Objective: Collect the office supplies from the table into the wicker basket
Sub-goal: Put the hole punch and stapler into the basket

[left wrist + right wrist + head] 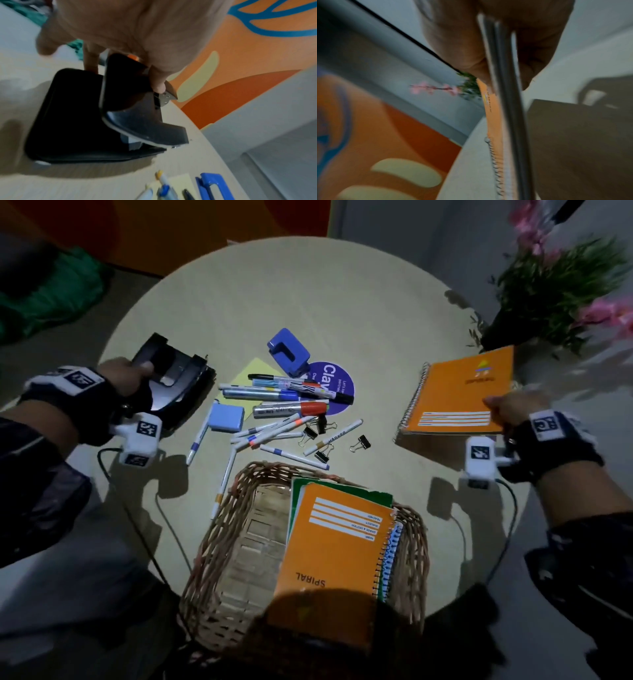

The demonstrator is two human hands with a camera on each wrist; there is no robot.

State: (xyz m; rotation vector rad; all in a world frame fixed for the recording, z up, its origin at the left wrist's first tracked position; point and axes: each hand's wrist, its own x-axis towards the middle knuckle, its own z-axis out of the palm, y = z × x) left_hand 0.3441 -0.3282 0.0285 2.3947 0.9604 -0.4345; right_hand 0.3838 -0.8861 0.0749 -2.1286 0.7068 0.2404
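Head view: the wicker basket (212, 546) sits at the table's (342, 302) near edge, notebooks (337, 539) inside. Markers (274, 395) lie scattered beyond it. Left hand (126, 378) grips a black hole punch (171, 385); right hand (510, 412) pinches an orange notebook (459, 392), seemingly lifted.

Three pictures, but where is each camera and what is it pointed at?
Head: worn on the head, looking down on the round table, wicker basket, both hands and forearms.
Left wrist: on the left wrist, looking along the left hand gripping the black hole punch.
Right wrist: on the right wrist, looking along the right hand pinching the orange notebook edge-on.
Shared: punch and notebook also show in the head view.
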